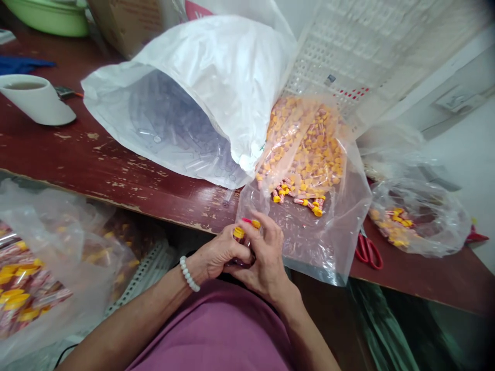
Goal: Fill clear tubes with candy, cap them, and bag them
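Note:
My two hands meet in front of my body at the table's edge. Closed around a small yellow-capped tube (pixel 238 233) is my left hand (pixel 222 252), with a pale bead bracelet at its wrist. My right hand (pixel 266 252) is curled against it; a second yellow cap (pixel 256 224) and a bit of red show at its fingertips. Fingers hide most of what lies between the palms. Just beyond, a clear plastic bag (pixel 305 242) holds a heap of small yellow-capped tubes (pixel 309 149). Left of it, a white sack (pixel 216 67) lies open with clear empty tubes (pixel 174 134) inside.
Red-handled scissors (pixel 369 251) and another bag of capped pieces (pixel 425 221) lie right. A white cup (pixel 34 100) and green basin (pixel 50 18) stand left on the worn red table (pixel 127 180). Lower left is a bag of larger yellow-capped tubes (pixel 19 288). A white crate (pixel 348 56) leans behind.

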The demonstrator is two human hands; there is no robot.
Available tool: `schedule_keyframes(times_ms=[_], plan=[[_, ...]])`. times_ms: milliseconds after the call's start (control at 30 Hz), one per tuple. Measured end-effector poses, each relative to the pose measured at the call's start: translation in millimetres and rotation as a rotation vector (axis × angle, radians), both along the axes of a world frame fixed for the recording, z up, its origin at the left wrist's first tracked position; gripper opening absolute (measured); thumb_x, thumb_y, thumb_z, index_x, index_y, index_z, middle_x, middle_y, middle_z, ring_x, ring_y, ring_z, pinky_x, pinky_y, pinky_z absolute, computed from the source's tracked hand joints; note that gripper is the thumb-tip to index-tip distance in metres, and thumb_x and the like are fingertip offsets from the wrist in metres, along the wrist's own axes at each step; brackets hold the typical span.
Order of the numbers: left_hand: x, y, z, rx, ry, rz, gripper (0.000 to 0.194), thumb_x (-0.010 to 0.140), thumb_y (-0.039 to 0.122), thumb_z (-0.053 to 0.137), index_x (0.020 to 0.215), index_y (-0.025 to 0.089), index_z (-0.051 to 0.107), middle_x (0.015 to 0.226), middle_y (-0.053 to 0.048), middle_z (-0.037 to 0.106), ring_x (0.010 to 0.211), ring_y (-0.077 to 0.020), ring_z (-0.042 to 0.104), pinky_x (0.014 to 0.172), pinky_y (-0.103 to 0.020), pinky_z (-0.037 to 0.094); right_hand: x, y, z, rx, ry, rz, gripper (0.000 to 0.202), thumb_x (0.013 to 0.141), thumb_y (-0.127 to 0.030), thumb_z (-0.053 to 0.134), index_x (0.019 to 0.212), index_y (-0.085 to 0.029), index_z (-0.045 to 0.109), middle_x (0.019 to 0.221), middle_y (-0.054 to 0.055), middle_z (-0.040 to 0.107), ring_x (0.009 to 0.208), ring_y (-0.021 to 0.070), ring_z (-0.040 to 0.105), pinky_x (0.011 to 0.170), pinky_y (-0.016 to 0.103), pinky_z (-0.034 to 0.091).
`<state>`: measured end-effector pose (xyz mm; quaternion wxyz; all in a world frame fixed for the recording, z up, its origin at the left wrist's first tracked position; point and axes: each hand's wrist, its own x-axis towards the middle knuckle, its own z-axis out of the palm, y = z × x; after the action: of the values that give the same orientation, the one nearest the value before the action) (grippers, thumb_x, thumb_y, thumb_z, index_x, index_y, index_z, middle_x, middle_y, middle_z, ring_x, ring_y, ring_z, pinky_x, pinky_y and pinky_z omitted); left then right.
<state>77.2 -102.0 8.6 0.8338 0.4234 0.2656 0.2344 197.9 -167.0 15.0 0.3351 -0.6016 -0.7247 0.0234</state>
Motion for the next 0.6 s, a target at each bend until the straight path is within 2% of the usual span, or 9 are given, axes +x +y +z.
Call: schedule_keyframes(times_ms=[67, 133, 167, 267, 400, 600], plan=[[-5.1, 2.6, -1.7, -0.052, 0.013, -0.007, 0.028, 0.05, 0.0, 0.056, 0.074, 0.011, 0.062, 0.066, 0.001, 0.055, 0.057, -0.0083, 0.047, 0.051, -0.019, 0.035, 9.4, 0.1, 2.4, -0.053, 0.044, -0.036, 0.1, 0.06, -0.042, 0.077, 0.141, -0.018, 0.024, 0.146, 0.016, 0.027, 0.133, 0.0325, 0.03, 0.106, 0.049, 0.03], [-9.3, 3.5, -4.4, -0.096, -0.003, -0.038, 0.026, 0.051, 0.003, 0.057, 0.075, 0.011, 0.063, 0.065, 0.0, 0.056, 0.055, -0.0097, 0.049, 0.049, -0.02, 0.037, 19.0, 0.7, 1.8, -0.107, 0.07, -0.027, 0.112, 0.059, -0.044, 0.078, 0.145, -0.017, 0.011, 0.146, 0.018, 0.024, 0.134, 0.0324, 0.028, 0.107, 0.05, 0.03], [-10.8, 3.3, -5.5, -0.111, -0.021, -0.054, 0.027, 0.051, 0.004, 0.058, 0.076, 0.011, 0.063, 0.066, -0.001, 0.057, 0.056, -0.0106, 0.05, 0.049, -0.021, 0.038, 22.3, 1.2, 0.3, -0.134, 0.071, -0.005, 0.114, 0.058, -0.044, 0.079, 0.145, -0.018, 0.011, 0.146, 0.017, 0.026, 0.134, 0.0322, 0.029, 0.107, 0.05, 0.03], [-13.1, 1.2, -5.8, -0.148, -0.062, -0.071, 0.029, 0.051, 0.004, 0.059, 0.078, 0.01, 0.065, 0.069, -0.003, 0.059, 0.06, -0.0123, 0.053, 0.05, -0.021, 0.04, 23.2, 3.1, -6.3, -0.195, 0.078, 0.067, 0.113, 0.055, -0.045, 0.081, 0.144, -0.02, 0.015, 0.144, 0.015, 0.031, 0.131, 0.0314, 0.033, 0.106, 0.049, 0.032], [-13.3, 1.4, -2.5, -0.241, -0.079, -0.037, 0.025, 0.046, 0.001, 0.06, 0.069, 0.011, 0.064, 0.066, -0.001, 0.061, 0.062, -0.0102, 0.055, 0.058, -0.019, 0.043, 11.5, 7.7, -13.7, -0.171, 0.126, 0.115, 0.108, 0.054, -0.044, 0.081, 0.141, -0.019, 0.023, 0.138, 0.015, 0.038, 0.127, 0.0304, 0.039, 0.104, 0.047, 0.036], [-12.4, -3.5, -7.3, -0.387, -0.107, 0.049, 0.027, 0.043, 0.001, 0.062, 0.067, 0.011, 0.065, 0.064, -0.001, 0.065, 0.058, -0.0095, 0.057, 0.055, -0.018, 0.044, -2.7, 13.6, -15.5, -0.181, 0.234, 0.14, 0.074, 0.053, -0.037, 0.082, 0.118, -0.021, 0.049, 0.111, 0.009, 0.058, 0.101, 0.0256, 0.058, 0.089, 0.04, 0.049]])
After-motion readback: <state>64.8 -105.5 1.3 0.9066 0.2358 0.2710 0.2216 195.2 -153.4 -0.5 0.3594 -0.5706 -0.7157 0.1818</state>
